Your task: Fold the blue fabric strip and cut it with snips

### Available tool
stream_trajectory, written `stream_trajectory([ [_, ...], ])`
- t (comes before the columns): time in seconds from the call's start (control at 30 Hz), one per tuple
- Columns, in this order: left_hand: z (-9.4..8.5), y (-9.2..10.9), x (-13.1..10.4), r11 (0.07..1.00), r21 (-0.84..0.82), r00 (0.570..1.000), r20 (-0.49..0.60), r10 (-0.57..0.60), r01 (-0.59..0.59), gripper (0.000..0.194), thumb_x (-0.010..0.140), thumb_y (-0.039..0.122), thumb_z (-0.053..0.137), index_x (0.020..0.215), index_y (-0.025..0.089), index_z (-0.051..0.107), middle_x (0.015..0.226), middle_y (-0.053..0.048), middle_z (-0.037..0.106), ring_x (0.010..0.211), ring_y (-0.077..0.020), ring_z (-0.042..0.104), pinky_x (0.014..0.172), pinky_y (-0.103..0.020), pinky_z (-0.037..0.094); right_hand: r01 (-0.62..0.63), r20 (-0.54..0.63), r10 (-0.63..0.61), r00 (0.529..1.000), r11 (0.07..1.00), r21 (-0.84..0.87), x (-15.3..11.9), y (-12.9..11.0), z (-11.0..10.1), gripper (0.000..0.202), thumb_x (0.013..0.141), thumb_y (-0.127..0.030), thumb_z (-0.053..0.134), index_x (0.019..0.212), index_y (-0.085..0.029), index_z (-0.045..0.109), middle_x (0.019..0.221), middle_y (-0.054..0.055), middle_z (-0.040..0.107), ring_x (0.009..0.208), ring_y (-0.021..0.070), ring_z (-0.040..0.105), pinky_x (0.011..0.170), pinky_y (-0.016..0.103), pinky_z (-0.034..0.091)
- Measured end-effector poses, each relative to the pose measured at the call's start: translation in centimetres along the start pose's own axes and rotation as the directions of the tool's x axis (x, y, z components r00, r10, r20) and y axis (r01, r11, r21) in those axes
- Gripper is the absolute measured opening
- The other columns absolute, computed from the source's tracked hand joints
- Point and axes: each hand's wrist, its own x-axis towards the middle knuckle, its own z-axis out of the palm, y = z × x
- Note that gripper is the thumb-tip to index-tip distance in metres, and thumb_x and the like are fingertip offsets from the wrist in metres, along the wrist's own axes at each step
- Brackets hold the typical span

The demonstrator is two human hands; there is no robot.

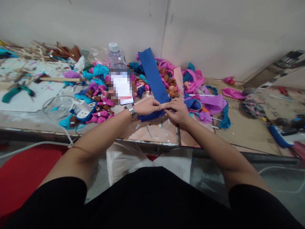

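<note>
My left hand (150,107), with a metal watch on its wrist, is closed in a pinch at the table's front middle. Close beside it, my right hand (178,110) is also closed, its fingertips meeting those of the left. Both pinch at a wide blue fabric-like strip (153,74), which runs from the pile at the back down to the hands. More blue material (151,117) shows below the fingers. Exactly how the fingertips grip it is too small to make out. A phone with a lit screen (124,84) stands just behind my left hand.
Pink, purple, brown and turquoise bunched pieces (101,101) crowd the table. A clear bottle (117,57) stands behind the phone. Leftward are a white power strip (85,113) with cable, a hammer (62,79) and green-handled pliers (17,93). Cardboard (247,127) lies to the right.
</note>
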Motion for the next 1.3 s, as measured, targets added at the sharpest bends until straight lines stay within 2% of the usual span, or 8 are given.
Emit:
stream_trajectory([
  [0.17,0.0,-0.1,0.0,0.999,0.036,1.000,-0.020,-0.001,0.002,0.036,0.090,0.046,0.060,0.080,0.015,0.077,0.068,0.000,0.063,0.062,-0.0111,0.048,0.062,-0.025,0.038,0.003,0.007,-0.003,1.000,1.000,-0.006,0.0,-0.1,-0.1,0.016,0.093,-0.037,0.071,0.099,-0.028,0.083,0.101,0.005,0.084,0.100,0.0283,0.068,0.099,0.051,0.045],
  [0.33,-0.1,0.0,0.0,0.999,0.039,1.000,0.007,0.012,-0.013,0.039,0.092,0.048,0.058,0.080,0.015,0.075,0.069,0.000,0.062,0.063,-0.0107,0.047,0.062,-0.026,0.036,0.016,0.002,-0.016,1.000,1.000,-0.009,0.0,-0.2,-0.2,0.015,0.094,-0.035,0.070,0.098,-0.028,0.083,0.099,0.005,0.083,0.099,0.0281,0.068,0.099,0.051,0.044],
  [0.8,0.1,0.4,-0.2,0.999,0.039,0.999,-0.011,0.038,-0.037,0.042,0.092,0.050,0.060,0.077,0.014,0.075,0.066,-0.001,0.060,0.061,-0.0106,0.045,0.061,-0.026,0.034,0.017,0.021,-0.016,1.000,0.999,-0.048,0.1,-0.3,-0.3,0.015,0.093,-0.033,0.071,0.099,-0.027,0.083,0.099,0.006,0.083,0.100,0.0288,0.066,0.098,0.051,0.043],
  [1.03,0.1,0.6,-0.3,0.988,0.146,0.998,-0.030,0.052,-0.047,0.048,0.096,0.055,0.055,0.073,0.015,0.070,0.062,0.000,0.054,0.058,-0.0103,0.041,0.057,-0.027,0.026,-0.009,0.065,0.014,0.998,0.998,-0.067,0.1,-0.3,-0.3,0.013,0.094,-0.032,0.070,0.099,-0.026,0.081,0.102,0.007,0.083,0.104,0.0300,0.065,0.099,0.051,0.040],
  [1.3,0.1,1.5,-0.6,0.975,0.211,0.996,-0.052,0.076,-0.064,0.042,0.096,0.048,0.054,0.076,0.014,0.070,0.063,0.000,0.059,0.059,-0.0112,0.046,0.059,-0.027,0.029,-0.034,0.053,0.040,0.998,0.994,-0.100,0.1,-0.2,-0.1,0.011,0.095,-0.032,0.071,0.096,-0.025,0.079,0.102,0.006,0.083,0.103,0.0300,0.064,0.100,0.051,0.036],
])
